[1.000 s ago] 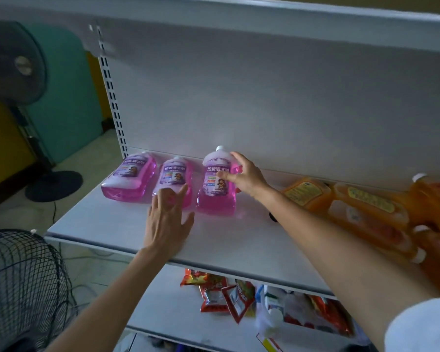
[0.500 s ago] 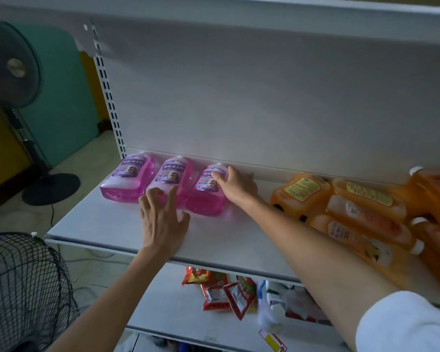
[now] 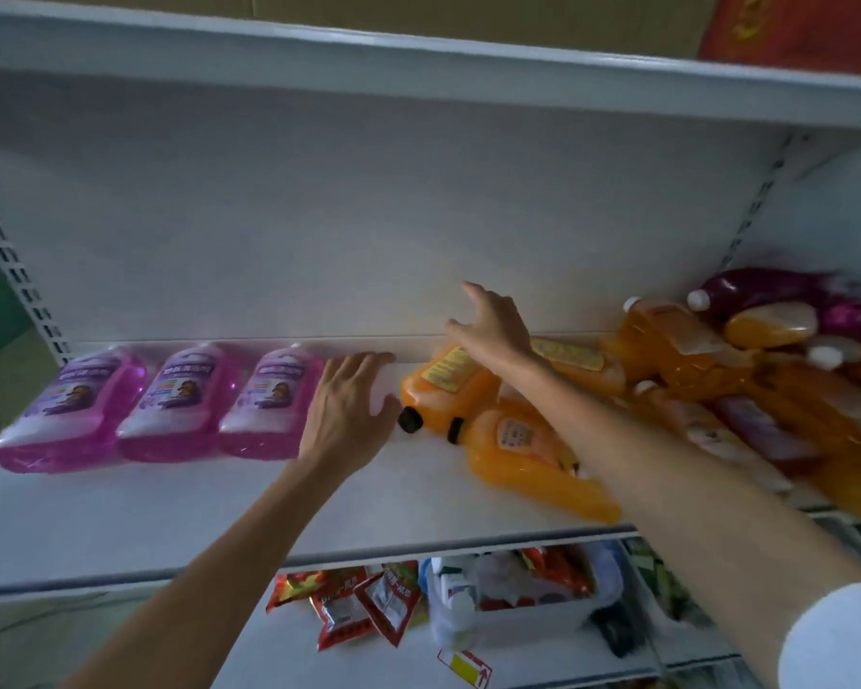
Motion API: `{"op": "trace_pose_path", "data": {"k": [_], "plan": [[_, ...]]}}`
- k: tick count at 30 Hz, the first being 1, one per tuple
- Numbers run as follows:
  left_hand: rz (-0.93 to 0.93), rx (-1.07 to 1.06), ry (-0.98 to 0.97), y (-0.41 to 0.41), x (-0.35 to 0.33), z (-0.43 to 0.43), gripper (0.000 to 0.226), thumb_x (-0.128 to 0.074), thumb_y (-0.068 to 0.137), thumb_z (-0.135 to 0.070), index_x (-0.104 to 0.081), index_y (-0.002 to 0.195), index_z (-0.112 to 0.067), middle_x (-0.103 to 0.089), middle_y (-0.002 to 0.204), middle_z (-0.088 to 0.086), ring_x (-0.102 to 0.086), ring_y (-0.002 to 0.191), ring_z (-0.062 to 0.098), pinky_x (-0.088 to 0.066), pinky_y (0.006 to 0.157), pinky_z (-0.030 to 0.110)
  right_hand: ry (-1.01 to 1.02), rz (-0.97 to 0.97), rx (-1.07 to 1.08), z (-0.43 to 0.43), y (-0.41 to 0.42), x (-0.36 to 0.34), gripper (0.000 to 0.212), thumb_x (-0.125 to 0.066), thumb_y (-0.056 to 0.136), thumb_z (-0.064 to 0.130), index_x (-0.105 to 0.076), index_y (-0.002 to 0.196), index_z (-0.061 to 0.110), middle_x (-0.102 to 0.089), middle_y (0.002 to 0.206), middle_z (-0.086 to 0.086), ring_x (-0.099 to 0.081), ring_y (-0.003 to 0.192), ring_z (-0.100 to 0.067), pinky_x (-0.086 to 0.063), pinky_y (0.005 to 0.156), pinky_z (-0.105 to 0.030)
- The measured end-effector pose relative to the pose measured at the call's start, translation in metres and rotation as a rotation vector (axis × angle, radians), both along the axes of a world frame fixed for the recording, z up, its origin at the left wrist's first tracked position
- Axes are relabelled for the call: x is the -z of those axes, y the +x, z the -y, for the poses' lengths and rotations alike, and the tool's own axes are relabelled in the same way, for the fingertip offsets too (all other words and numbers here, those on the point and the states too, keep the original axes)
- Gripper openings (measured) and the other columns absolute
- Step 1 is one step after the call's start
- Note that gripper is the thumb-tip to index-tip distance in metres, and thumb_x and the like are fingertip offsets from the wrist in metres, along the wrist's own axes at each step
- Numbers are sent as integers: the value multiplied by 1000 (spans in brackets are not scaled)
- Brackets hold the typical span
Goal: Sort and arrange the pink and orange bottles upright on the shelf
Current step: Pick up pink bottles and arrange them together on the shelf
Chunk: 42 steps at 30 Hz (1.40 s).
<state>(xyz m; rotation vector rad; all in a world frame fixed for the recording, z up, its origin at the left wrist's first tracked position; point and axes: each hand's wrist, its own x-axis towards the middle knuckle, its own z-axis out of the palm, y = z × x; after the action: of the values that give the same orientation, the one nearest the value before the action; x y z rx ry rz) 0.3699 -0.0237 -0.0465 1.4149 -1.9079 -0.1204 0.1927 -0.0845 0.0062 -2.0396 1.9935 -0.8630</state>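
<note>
Three pink bottles point(image 3: 170, 405) stand in a row at the left of the white shelf point(image 3: 220, 509), leaning back toward the rear panel. My left hand point(image 3: 349, 410) hovers with straight fingers just right of the third pink bottle point(image 3: 264, 405), holding nothing. My right hand point(image 3: 493, 325) is spread open in the air above an orange bottle point(image 3: 443, 385) lying on its side with a black cap. More orange bottles point(image 3: 667, 390) lie heaped at the right, with a dark pink bottle point(image 3: 786, 285) on top of the pile.
An upper shelf point(image 3: 418, 67) runs overhead. The lower shelf point(image 3: 369, 653) holds red snack packets point(image 3: 359, 604) and a clear tub point(image 3: 533, 604). A slotted upright point(image 3: 16, 271) stands at the left and another point(image 3: 751, 216) at the right.
My right hand let go of the third pink bottle and moved right, over the orange bottles. My left hand shifted right past the pink row. The view swung right, showing the heap.
</note>
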Motion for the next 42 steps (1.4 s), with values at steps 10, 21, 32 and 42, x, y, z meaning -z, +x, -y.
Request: {"op": "trace_pose_path", "data": {"k": [10,21,32,42], "plan": [[-63,289,52,-183,-27,22,42,-55,78,-23,-59,120,-16,-58,123,5,-48,114,26,-38,88,32,-138,-101,203,-28,-204,-32,55,-59,87,32,-46,136,11,-56,131,-14,-48,123,-33,-43,98,-44],[-51,422,-14,-339,-51,42,32,-52,84,-31,-67,110,-19,-63,117,4,-55,105,24,-35,77,23,-198,-62,234,-30,-366,-36,45,-64,86,23,-53,129,11,-61,124,-11,-57,112,-26,-48,92,-36],[26,282,-20,-387,-37,66,28,-55,86,-28,-64,113,-24,-63,117,-1,-53,106,20,-44,87,35,-94,-525,52,26,-386,-44,57,-68,79,16,-48,132,16,-52,133,-5,-39,126,-27,-28,106,-40],[-196,266,143,-366,-43,69,35,-57,85,-17,-56,119,-23,-56,119,1,-50,105,16,-42,74,27,-2,-497,37,37,-378,-59,48,-76,73,23,-56,117,21,-60,117,-3,-52,112,-25,-37,97,-39]]}}
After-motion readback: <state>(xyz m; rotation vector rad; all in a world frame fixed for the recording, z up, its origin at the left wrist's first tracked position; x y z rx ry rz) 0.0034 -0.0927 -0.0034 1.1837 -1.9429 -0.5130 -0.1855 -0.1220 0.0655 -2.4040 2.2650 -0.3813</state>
